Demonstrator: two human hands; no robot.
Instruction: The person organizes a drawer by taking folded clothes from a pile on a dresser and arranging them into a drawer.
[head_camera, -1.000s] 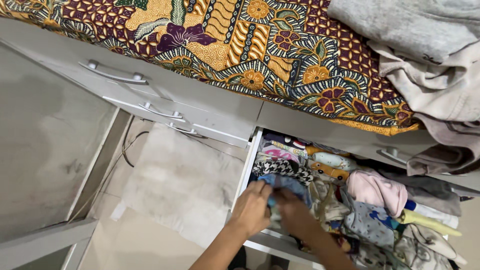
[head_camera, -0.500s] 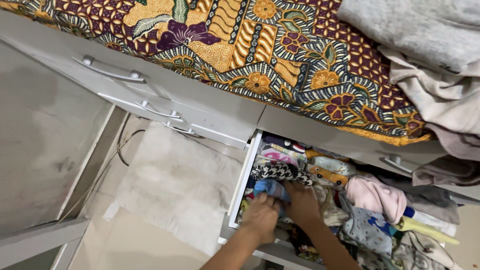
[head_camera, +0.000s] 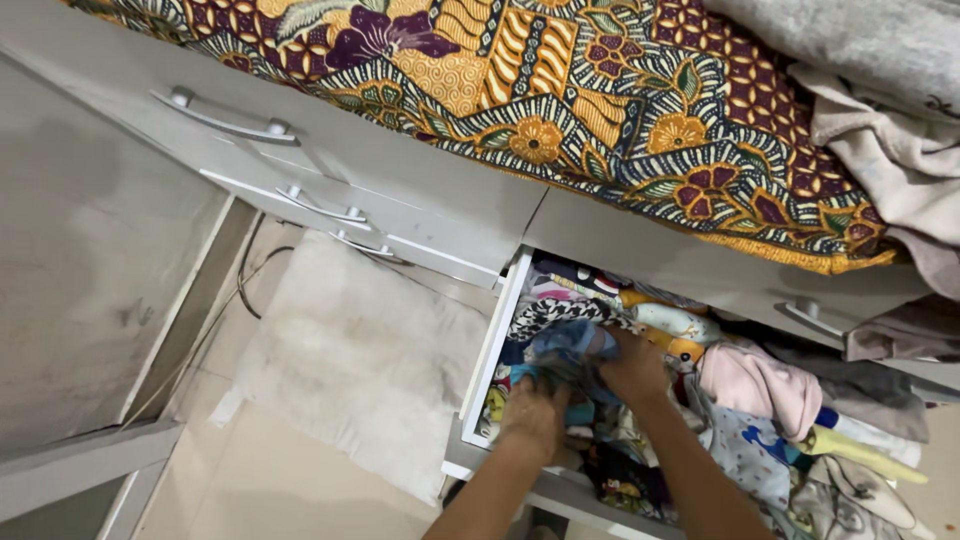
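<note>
Fingers of the left hand (head_camera: 533, 418) curl down onto a blue folded garment (head_camera: 565, 345), clamped on its near edge, while the right hand (head_camera: 632, 368) closes over its far side at two o'clock from the left, fingers pressed together into the cloth. The garment sits in the front-left part of an open white drawer (head_camera: 487, 360), just beside a black-and-white patterned piece (head_camera: 555, 312) at twelve o'clock and packed among other small clothes.

Done well, this grip calls for both hands to keep the fold flat and squeeze it evenly, so the neighbours either side are not dragged out of line. Both forearms come in from six o'clock, wrists bent downward, hands close together and nearly touching.

Farther out, a pink garment (head_camera: 755, 380) lies at three o'clock in the drawer. Above, at twelve o'clock, a batik cloth (head_camera: 560, 90) in gold and purple covers the chest's top, with grey and beige laundry (head_camera: 880, 110) heaped at one o'clock. A pale mat (head_camera: 350, 370) lies on the floor at nine o'clock.
</note>
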